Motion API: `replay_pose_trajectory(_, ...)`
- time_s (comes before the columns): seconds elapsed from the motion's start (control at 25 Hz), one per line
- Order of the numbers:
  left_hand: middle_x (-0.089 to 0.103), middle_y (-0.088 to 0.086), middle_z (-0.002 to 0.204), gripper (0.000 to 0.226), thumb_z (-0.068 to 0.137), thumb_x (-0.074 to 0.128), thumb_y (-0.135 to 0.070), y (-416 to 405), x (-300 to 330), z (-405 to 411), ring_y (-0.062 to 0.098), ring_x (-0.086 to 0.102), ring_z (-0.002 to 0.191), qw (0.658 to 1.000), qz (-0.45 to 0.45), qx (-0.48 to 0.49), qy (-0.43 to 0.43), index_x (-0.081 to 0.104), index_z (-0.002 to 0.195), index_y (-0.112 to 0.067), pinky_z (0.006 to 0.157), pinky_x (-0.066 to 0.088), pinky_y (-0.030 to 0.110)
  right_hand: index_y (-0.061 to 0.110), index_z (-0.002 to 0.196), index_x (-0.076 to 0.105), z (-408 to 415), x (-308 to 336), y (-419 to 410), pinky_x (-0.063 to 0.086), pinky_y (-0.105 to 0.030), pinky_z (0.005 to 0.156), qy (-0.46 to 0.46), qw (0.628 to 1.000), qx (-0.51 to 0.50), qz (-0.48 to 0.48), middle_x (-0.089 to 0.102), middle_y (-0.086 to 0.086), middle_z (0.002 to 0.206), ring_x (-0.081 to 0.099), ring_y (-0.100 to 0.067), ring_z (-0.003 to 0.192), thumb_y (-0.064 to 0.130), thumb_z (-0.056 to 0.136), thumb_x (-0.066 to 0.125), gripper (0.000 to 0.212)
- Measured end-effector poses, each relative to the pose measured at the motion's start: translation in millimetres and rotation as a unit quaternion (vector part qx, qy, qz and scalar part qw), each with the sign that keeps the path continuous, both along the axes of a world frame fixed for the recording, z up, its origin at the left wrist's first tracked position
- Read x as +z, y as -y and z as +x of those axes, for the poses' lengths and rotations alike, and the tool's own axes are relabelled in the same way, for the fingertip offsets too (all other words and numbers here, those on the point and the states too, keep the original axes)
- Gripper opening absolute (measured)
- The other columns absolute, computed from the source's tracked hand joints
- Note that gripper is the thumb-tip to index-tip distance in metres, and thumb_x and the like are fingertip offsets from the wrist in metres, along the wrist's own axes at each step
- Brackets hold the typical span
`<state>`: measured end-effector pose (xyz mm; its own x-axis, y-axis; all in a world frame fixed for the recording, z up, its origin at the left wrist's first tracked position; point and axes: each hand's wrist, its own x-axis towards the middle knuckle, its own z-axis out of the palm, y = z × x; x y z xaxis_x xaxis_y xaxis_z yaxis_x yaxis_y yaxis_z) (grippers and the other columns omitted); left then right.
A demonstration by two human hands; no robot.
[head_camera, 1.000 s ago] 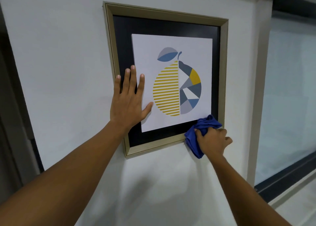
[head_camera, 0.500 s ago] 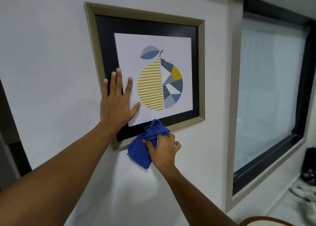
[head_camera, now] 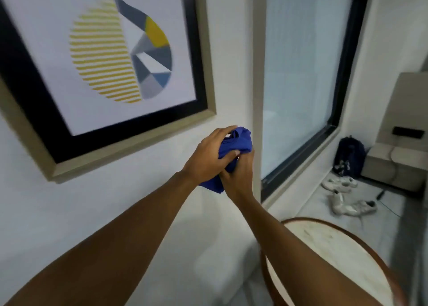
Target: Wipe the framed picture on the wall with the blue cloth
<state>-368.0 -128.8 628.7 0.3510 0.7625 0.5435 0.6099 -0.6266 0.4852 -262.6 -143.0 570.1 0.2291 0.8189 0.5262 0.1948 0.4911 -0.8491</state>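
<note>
framed picture (head_camera: pixel 104 74) on wall upper left, window (head_camera: pixel 298 78) right, round table (head_camera: pixel 335 254) lower right

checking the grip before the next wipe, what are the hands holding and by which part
Both hands hold the blue cloth, bunched between them: left hand over its top, right hand gripping its lower part, clear of the framed picture.

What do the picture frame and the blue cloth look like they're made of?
Picture frame: looks like wood or moulded plastic with a matte, muted gold finish and a stepped profile.
Blue cloth: soft fabric, possibly microfibre; it bunches into folds between both hands.
</note>
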Motion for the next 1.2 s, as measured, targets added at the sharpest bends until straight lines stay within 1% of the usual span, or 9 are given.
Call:
replay_pose_trajectory(0.12, 0.052, -0.039, 0.122, 0.049, 0.095, 0.053, -0.03, -41, -75, 86, -0.017, 0.052, 0.111, 0.994, -0.081, -0.045, 0.05, 0.037, 0.139, -0.046, 0.095, 0.043, 0.009, 0.014, 0.137, 0.037, 92, -64, -22, 0.041, -0.01, 0.095, 0.04, 0.998, -0.034, -0.045, 0.039, -0.008, 0.143, 0.046, 0.001, 0.119, 0.031, 0.082, 0.07, 0.066)
replay_pose_trajectory(0.36, 0.04, -0.016, 0.149, 0.053, 0.102, 0.042, -0.026, -61, -299, 261, -0.002, 0.042, 0.136, 0.951, -0.286, -0.081, 0.085, 0.024, 0.15, -0.04, 0.107, 0.031, 0.007, 0.022, 0.137, 0.043, 274, -264, -22, 0.03, 0.009, 0.083, 0.14, 0.958, -0.073, -0.237, 0.03, -0.004, 0.151, 0.029, 0.03, 0.116, 0.041, 0.078, 0.071, 0.068)
replay_pose_trajectory(0.48, 0.043, -0.012, 0.152, 0.053, 0.102, 0.04, -0.023, -46, -426, 319, 0.004, 0.044, 0.137, 0.911, -0.397, -0.08, 0.079, 0.025, 0.147, -0.047, 0.107, 0.036, 0.009, 0.029, 0.14, 0.037, 334, -384, -1, 0.033, 0.008, 0.079, 0.184, 0.907, -0.046, -0.376, 0.021, 0.009, 0.15, 0.047, 0.007, 0.116, 0.044, 0.079, 0.068, 0.07)
replay_pose_trajectory(0.6, 0.047, -0.005, 0.15, 0.057, 0.102, 0.041, -0.014, -54, -536, 349, 0.012, 0.048, 0.136, 0.874, -0.475, -0.079, 0.062, 0.023, 0.141, -0.052, 0.105, 0.04, 0.012, 0.025, 0.142, 0.039, 374, -492, -4, 0.044, -0.009, 0.09, 0.231, 0.857, -0.018, -0.461, 0.015, 0.001, 0.155, 0.057, -0.022, 0.117, 0.042, 0.079, 0.066, 0.071)
replay_pose_trajectory(0.76, 0.025, 0.006, 0.164, 0.062, 0.102, 0.043, -0.01, -92, -663, 371, 0.023, 0.032, 0.148, 0.888, -0.452, -0.074, -0.043, 0.017, 0.151, -0.037, 0.11, 0.03, 0.017, 0.022, 0.148, 0.032, 399, -608, -42, 0.042, -0.04, 0.102, 0.323, 0.807, -0.007, -0.494, 0.008, -0.009, 0.161, 0.041, -0.033, 0.133, 0.05, 0.083, 0.058, 0.075)
replay_pose_trajectory(0.84, -0.002, 0.01, 0.168, 0.066, 0.103, 0.041, -0.022, -106, -706, 372, 0.029, 0.009, 0.154, 0.907, -0.354, -0.061, -0.222, 0.005, 0.158, -0.029, 0.119, 0.021, 0.032, 0.026, 0.154, 0.017, 398, -653, -55, 0.029, -0.05, 0.107, 0.456, 0.752, -0.029, -0.474, -0.005, -0.006, 0.165, 0.016, -0.03, 0.146, 0.062, 0.089, 0.037, 0.077)
replay_pose_trajectory(0.92, -0.007, 0.012, 0.167, 0.062, 0.103, 0.03, -0.034, -114, -731, 367, 0.033, -0.001, 0.154, 0.895, -0.237, -0.097, -0.365, 0.003, 0.159, -0.023, 0.123, 0.014, 0.046, 0.025, 0.156, 0.01, 395, -675, -55, 0.022, -0.051, 0.107, 0.516, 0.734, -0.063, -0.437, -0.005, -0.003, 0.166, 0.002, -0.024, 0.152, 0.062, 0.093, 0.026, 0.075)
replay_pose_trajectory(1.0, 0.002, 0.011, 0.168, 0.06, 0.102, 0.018, -0.039, -114, -740, 364, 0.033, 0.002, 0.154, 0.888, -0.179, -0.128, -0.403, 0.009, 0.158, -0.02, 0.123, 0.014, 0.051, 0.023, 0.156, 0.01, 395, -680, -48, 0.02, -0.048, 0.108, 0.531, 0.734, -0.083, -0.415, 0.001, -0.003, 0.166, 0.003, -0.022, 0.152, 0.059, 0.095, 0.023, 0.072)
replay_pose_trajectory(1.2, -0.014, 0.009, 0.167, 0.065, 0.102, 0.016, -0.044, -135, -711, 377, 0.031, -0.01, 0.154, 0.825, -0.235, -0.13, -0.497, -0.004, 0.158, -0.017, 0.123, 0.004, 0.054, 0.023, 0.156, 0.001, 401, -641, -80, 0.015, -0.052, 0.113, 0.551, 0.664, 0.009, -0.506, -0.007, -0.003, 0.165, 0.0, -0.026, 0.152, 0.062, 0.091, 0.023, 0.079)
